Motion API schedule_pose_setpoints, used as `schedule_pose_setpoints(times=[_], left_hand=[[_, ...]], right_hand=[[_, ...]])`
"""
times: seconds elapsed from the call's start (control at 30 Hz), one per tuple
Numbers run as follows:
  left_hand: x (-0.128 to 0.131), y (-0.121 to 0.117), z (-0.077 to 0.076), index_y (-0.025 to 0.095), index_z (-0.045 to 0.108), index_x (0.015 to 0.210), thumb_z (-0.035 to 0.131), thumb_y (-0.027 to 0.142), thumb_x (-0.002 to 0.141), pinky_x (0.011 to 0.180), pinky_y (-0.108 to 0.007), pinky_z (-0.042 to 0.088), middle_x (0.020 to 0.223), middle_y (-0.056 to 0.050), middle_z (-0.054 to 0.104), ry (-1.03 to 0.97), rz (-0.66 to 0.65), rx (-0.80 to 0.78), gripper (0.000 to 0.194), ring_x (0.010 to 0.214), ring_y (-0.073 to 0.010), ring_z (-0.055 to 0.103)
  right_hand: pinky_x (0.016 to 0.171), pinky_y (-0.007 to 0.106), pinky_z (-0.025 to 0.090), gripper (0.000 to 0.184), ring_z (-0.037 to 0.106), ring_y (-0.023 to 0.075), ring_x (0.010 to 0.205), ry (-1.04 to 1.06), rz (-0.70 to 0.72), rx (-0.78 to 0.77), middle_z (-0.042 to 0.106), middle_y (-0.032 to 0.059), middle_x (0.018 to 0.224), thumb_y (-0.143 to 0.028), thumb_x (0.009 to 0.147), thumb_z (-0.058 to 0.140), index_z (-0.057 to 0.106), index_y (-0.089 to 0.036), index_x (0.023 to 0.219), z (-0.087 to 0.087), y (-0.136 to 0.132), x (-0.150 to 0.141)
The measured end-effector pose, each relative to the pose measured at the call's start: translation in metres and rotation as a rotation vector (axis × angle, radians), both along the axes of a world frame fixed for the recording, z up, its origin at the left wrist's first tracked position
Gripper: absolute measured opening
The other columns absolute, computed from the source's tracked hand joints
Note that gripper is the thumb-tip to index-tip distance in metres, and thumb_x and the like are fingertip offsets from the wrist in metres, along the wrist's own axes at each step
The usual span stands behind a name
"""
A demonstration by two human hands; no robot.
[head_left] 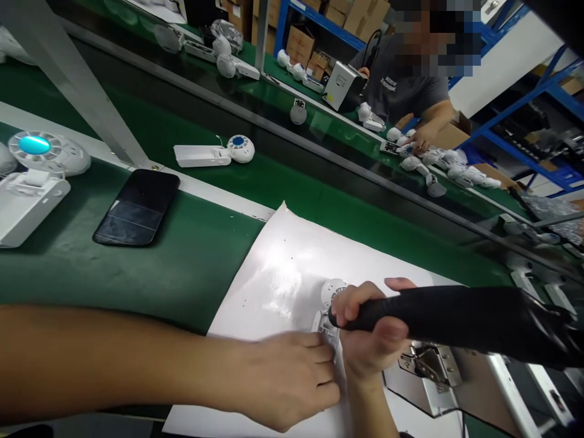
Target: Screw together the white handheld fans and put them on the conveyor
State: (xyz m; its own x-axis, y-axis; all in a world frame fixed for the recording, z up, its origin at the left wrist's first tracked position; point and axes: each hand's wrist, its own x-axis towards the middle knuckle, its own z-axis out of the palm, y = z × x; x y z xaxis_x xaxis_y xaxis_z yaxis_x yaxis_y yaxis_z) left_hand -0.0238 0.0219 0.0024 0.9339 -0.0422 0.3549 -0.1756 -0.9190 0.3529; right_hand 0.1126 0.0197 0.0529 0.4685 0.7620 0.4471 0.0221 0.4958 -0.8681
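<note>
My right hand [371, 328] is wrapped round a long black electric screwdriver [460, 322], gripping it near its narrow end. That end points left, over a small white plastic device [332, 295] with a round head and an open housing. My left hand [292, 377] reaches in from the left with curled fingers, pressed down at the lower part of the same device. Fingers cover much of the device, and the driver's tip is hidden. Beneath both hands lies a white sheet [269, 274] on the green bench.
A black phone [137, 208] and a larger white device with a blue disc [50, 152] lie left. Another white device [205, 155] rests beyond the rail. A metal toggle clamp [431, 365] stands right. Across the conveyor a person [401, 91] handles several white parts.
</note>
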Motion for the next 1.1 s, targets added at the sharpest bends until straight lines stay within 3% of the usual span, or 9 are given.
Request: schedule_pose_setpoints(times=[0.2,0.37,0.47,0.53,0.6,0.7,0.83,1.0,1.1], left_hand=[[-0.001,0.001,0.001,0.019,0.062,0.097,0.074,0.024,0.086,0.102,-0.038,0.047,0.101,-0.005,0.069,0.023,0.003,-0.014,0.017,0.095,-0.0236,0.059],[-0.001,0.002,-0.002,0.019,0.061,0.097,0.070,0.027,0.093,0.097,-0.038,0.044,0.095,-0.005,0.066,-0.016,0.004,-0.018,0.013,0.092,-0.0250,0.058],[-0.002,0.002,-0.001,0.018,0.060,0.096,0.064,0.025,0.101,0.085,-0.038,0.043,0.090,-0.006,0.063,-0.037,-0.009,-0.043,0.009,0.086,-0.0243,0.056],[-0.002,0.003,0.001,0.018,0.059,0.093,0.064,0.023,0.101,0.081,-0.037,0.041,0.086,-0.005,0.061,-0.032,-0.021,-0.061,0.011,0.082,-0.0227,0.053],[-0.002,0.003,0.002,0.018,0.058,0.091,0.066,0.023,0.100,0.081,-0.037,0.041,0.086,-0.004,0.061,-0.031,-0.012,-0.064,0.013,0.080,-0.0219,0.052],[-0.002,0.003,0.004,0.019,0.058,0.091,0.067,0.025,0.100,0.082,-0.037,0.040,0.086,-0.005,0.062,-0.044,0.006,-0.052,0.014,0.081,-0.0222,0.053],[-0.001,0.002,0.002,0.018,0.060,0.093,0.066,0.026,0.101,0.081,-0.037,0.041,0.087,-0.005,0.063,-0.039,0.007,-0.031,0.013,0.082,-0.0219,0.054],[0.000,0.001,-0.002,0.015,0.063,0.099,0.061,0.029,0.105,0.083,-0.038,0.044,0.091,-0.007,0.064,-0.023,-0.015,-0.017,0.015,0.086,-0.0226,0.056],[0.001,0.001,-0.005,0.015,0.064,0.098,0.062,0.030,0.104,0.085,-0.038,0.045,0.091,-0.007,0.063,-0.041,-0.014,-0.001,0.016,0.087,-0.0231,0.057]], right_hand=[[0.043,0.025,0.036,0.038,0.039,0.0102,0.043,-0.053,0.025,0.021,0.052,-0.0109,0.062,-0.058,0.097,0.061,0.048,-0.031,0.121,-0.019,0.003,-0.006],[0.044,0.028,0.042,0.052,0.044,0.0117,0.044,-0.091,-0.032,0.084,0.055,-0.0099,0.064,-0.063,0.097,0.061,0.048,-0.031,0.137,0.001,-0.010,0.003],[0.048,0.031,0.049,0.063,0.048,0.0134,0.048,-0.139,-0.250,0.213,0.061,-0.0090,0.069,-0.069,0.097,0.059,0.043,-0.035,0.146,0.028,-0.037,0.031],[0.045,0.034,0.048,0.056,0.046,0.0148,0.046,-0.279,-0.541,0.217,0.058,-0.0074,0.064,-0.069,0.099,0.052,0.052,-0.028,0.136,0.042,-0.054,0.058],[0.040,0.034,0.044,0.050,0.044,0.0162,0.043,-0.369,-0.681,0.176,0.054,-0.0079,0.059,-0.067,0.100,0.048,0.055,-0.026,0.126,0.048,-0.066,0.084],[0.037,0.035,0.041,0.047,0.040,0.0170,0.040,-0.379,-0.743,0.150,0.051,-0.0093,0.056,-0.068,0.100,0.044,0.053,-0.027,0.122,0.042,-0.072,0.105],[0.039,0.036,0.044,0.054,0.042,0.0171,0.042,-0.307,-0.697,0.106,0.050,-0.0091,0.057,-0.072,0.101,0.039,0.051,-0.028,0.128,0.036,-0.074,0.093],[0.042,0.031,0.043,0.060,0.040,0.0133,0.040,-0.105,-0.297,0.021,0.054,-0.0109,0.058,-0.080,0.097,0.036,0.049,-0.033,0.132,0.035,-0.058,0.050],[0.043,0.029,0.044,0.054,0.040,0.0121,0.039,-0.063,-0.166,0.034,0.055,-0.0126,0.060,-0.078,0.097,0.045,0.047,-0.034,0.129,0.027,-0.037,0.034]])
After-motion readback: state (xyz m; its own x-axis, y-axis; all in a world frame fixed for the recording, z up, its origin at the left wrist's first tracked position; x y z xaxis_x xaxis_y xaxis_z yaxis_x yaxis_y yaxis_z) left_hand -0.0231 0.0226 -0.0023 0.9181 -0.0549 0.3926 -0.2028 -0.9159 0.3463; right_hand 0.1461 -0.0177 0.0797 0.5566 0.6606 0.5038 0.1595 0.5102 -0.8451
